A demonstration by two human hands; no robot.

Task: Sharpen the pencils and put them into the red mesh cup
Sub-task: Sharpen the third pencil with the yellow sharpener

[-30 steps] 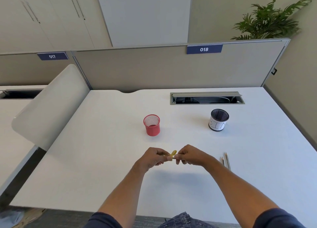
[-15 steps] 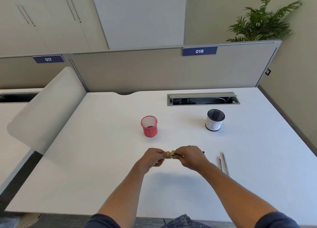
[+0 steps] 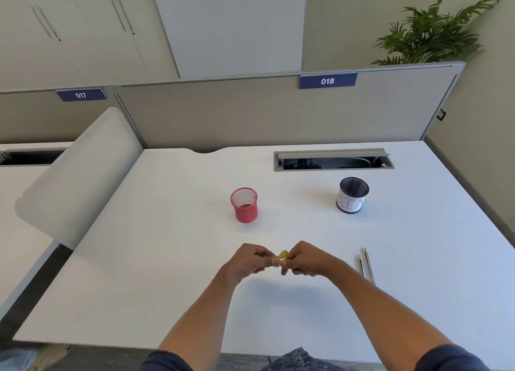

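My left hand (image 3: 246, 262) and my right hand (image 3: 305, 260) meet just above the white desk (image 3: 167, 259), fingertips nearly touching. Pinched between them is a small yellow pencil sharpener (image 3: 283, 255), and my left grip is closed around it, thumb and forefinger on its near side. My right grip is curled tight close against the sharpener's other side (the pencil itself is hidden inside my fingers, so I cannot tell how much of it sits in that fist, nor whether its tip is in the sharpener).

The red mesh cup (image 3: 244, 205) stands upright on the desk beyond my hands, a little to the left, well apart from them; I see red mesh inside and no pencils poking above its rim. Farther right stands a black mesh cup wrapped in white paper with hand-drawn letters (image 3: 352, 195), also upright.

Two thin wooden pencils (image 3: 365, 264) lie side by side on the desk just right of my right forearm, points aimed away from me, their lower ends hidden behind the arm. Behind the cups an open grey cable tray (image 3: 333, 160) is set into the desk, near the beige partition (image 3: 250, 114) carrying a blue tag marked 018 (image 3: 327, 80).
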